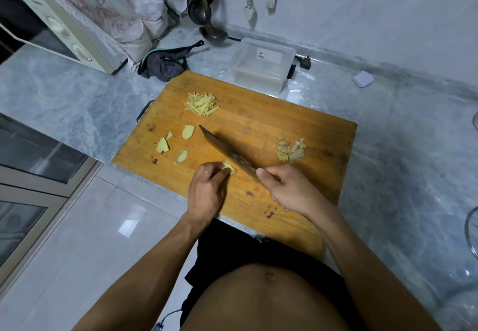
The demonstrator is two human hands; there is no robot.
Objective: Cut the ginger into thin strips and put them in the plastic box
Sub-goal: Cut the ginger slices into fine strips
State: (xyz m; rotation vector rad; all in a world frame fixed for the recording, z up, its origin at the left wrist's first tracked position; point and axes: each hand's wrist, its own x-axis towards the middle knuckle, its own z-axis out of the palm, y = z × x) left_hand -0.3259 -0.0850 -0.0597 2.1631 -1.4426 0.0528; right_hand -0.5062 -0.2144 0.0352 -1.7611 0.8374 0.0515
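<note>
On the wooden cutting board (271,129), my left hand (207,191) holds down a small stack of ginger slices (229,167) with curled fingers. My right hand (287,188) grips the handle of a cleaver (227,152), whose blade lies against the stack's right side. A pile of thin ginger strips (202,103) sits near the board's far edge. Three loose ginger slices (187,132) lie to the left of the blade. A heap of ginger peel (290,150) rests on the right of the board. The clear plastic box (261,64) stands open just behind the board.
A microwave (67,30) stands at the back left with a floral cloth (111,7) draped beside it. A dark rag (163,64) lies by the board's far left corner. Ladles (207,20) hang at the wall. A plug (305,62) and a paper scrap (362,78) lie on the marble counter.
</note>
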